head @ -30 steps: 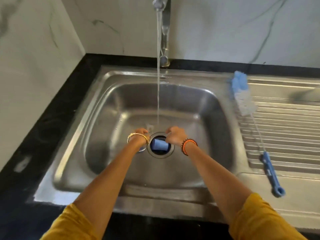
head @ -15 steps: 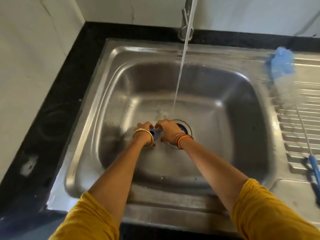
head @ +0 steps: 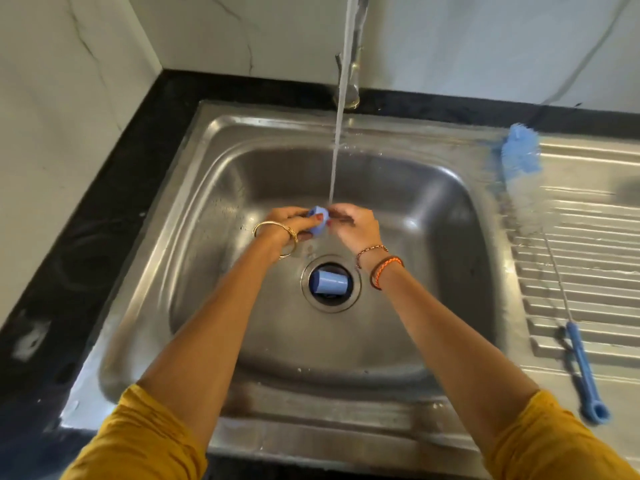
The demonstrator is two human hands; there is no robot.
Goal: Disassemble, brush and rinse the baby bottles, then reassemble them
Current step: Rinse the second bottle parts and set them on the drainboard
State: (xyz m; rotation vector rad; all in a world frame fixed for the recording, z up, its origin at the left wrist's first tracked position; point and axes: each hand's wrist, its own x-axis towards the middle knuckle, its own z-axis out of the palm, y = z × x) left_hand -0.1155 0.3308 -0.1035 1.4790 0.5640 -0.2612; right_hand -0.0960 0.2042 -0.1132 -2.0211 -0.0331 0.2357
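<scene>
My left hand [head: 289, 223] grips a small blue bottle ring [head: 318, 220] over the middle of the steel sink [head: 214, 188]. My right hand [head: 351, 225] is beside it with curled fingers touching the ring's right side, directly under the running water stream [head: 337, 143]. What the right fingers pinch is hidden. A blue bottle cap [head: 328, 281] lies on its side in the drain [head: 330, 308] below my hands.
A long bottle brush [head: 523, 157] with a blue handle [head: 585, 372] lies along the ribbed drainboard [head: 588, 244] on the right. The tap [head: 355, 74] stands at the back. Black counter [head: 114, 209] and marble walls surround the sink on the left.
Both hands rose from the drain up to the water stream, carrying the blue ring. The blue cap stays in the drain, uncovered again.
</scene>
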